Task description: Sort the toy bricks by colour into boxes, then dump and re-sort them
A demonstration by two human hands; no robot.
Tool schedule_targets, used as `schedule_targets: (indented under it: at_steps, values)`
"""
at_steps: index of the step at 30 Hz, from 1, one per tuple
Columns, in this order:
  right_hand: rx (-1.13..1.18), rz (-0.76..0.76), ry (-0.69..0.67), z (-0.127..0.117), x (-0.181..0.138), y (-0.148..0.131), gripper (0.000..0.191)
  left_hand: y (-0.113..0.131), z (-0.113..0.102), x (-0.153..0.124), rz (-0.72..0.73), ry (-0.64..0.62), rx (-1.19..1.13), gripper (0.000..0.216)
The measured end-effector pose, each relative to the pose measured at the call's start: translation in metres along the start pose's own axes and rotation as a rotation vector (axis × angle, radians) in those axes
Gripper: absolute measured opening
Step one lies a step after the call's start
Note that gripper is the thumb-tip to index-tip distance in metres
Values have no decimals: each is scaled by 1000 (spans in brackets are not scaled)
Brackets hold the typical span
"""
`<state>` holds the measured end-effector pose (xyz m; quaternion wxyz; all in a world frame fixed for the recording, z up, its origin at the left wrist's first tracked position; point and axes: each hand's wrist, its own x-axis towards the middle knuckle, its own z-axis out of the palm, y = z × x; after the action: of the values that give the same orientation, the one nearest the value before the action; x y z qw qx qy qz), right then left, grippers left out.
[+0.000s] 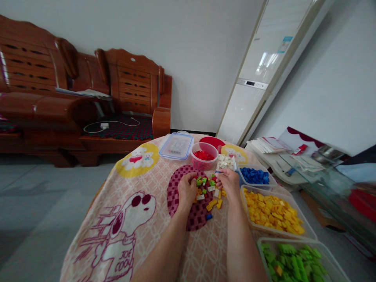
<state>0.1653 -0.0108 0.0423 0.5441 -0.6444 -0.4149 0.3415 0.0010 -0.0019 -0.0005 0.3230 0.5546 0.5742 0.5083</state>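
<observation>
A loose pile of mixed toy building bricks [211, 188] in green, white, yellow, orange and red lies on the table's dark checked circle. At the pile's left edge is my left hand [187, 188], its fingers curled together; whatever they may hold is hidden. My right hand [229, 182] is over the pile's right side, thumb and fingers pinching a small blue brick [217, 172]. One more blue brick [209, 216] sits apart, nearer to me. Just behind the hands stand a round tub of red bricks [205, 145] and a heap of white bricks [226, 161].
Along the right edge are clear boxes of blue bricks [254, 176], yellow bricks [273, 211] and green bricks [293, 262]. A clear lid [176, 145] lies at the back left on the patterned tablecloth [152, 231]. A glass side table [311, 180] stands to the right.
</observation>
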Motion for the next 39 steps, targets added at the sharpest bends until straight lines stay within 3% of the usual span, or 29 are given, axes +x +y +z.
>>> schedule_targets:
  at_steps: [8,14,19,21,25,30,32,37,39]
  values:
    - [344,-179,685,-37,17,5,60,2,-1,0,-9,-9,8,28]
    - [381,-241,840,-46,20,5,68,3,-1,-1,-17,-15,15,28]
    - [321,-243,778,-45,20,2,56,0,0,1,-5,-13,13,28]
    - [257,-216,662,-44,17,-1,48,-1,1,1,-1,-15,14,28]
    - [118,-129,302,-36,10,-8,37,5,-1,-2,12,-10,46,28]
    - [69,-143,228,-27,4,-12,38,29,-9,-9,204,40,152,20]
    - [56,-148,242,-29,5,-11,38,37,-14,-9,196,-139,124,16]
    - [39,-153,272,-32,9,-6,36,41,-23,-14,74,-959,11,14]
    - [47,-156,265,-31,9,-5,36,41,-22,-19,97,-1101,102,19]
